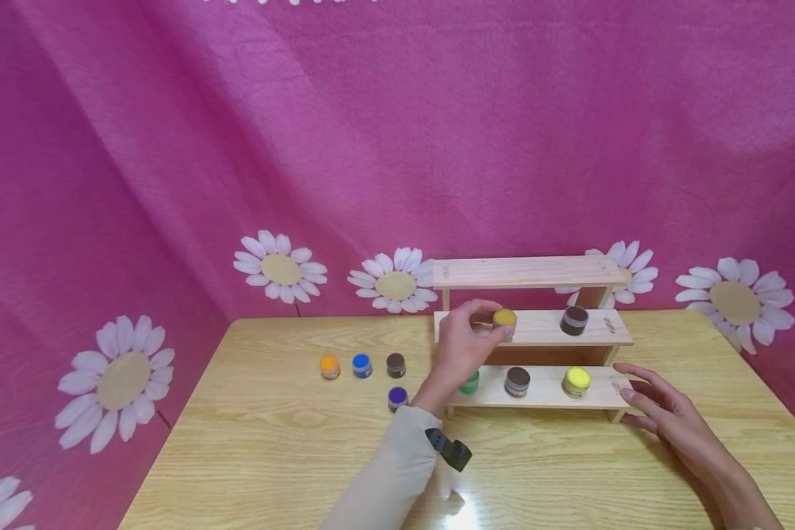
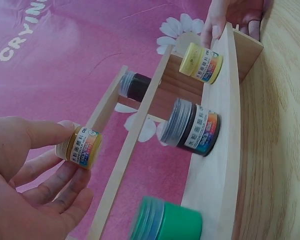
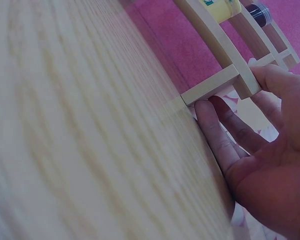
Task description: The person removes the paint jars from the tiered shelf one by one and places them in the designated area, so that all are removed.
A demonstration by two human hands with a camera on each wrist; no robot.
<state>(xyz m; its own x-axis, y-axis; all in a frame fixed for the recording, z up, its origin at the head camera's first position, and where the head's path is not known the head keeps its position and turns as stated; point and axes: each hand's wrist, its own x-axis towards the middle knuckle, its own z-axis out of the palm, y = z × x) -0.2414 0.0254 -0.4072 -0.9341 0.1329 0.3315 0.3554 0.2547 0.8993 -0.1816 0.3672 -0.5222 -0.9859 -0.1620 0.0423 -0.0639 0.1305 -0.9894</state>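
Note:
My left hand (image 1: 465,337) pinches a small ochre paint jar (image 2: 84,146) between thumb and fingers. In the head view the jar overlaps the middle tier of a three-tier wooden stand (image 1: 536,396). On that tier, to the right, sits a dark paint jar (image 1: 574,321). The bottom tier holds a green jar (image 2: 177,220), partly behind my left wrist in the head view, a dark brown jar (image 1: 517,382) and a bright yellow jar (image 1: 576,383). At the stand's right end, my right hand (image 1: 669,412) grips it, thumb on the bottom board and fingers at the leg.
Left of the stand, an orange jar (image 1: 329,366), a blue jar (image 1: 361,366), a dark jar (image 1: 395,365) and a purple jar (image 1: 397,398) stand on the wood-grain table (image 1: 271,456). A pink cloth (image 1: 397,147) with white daisies hangs behind.

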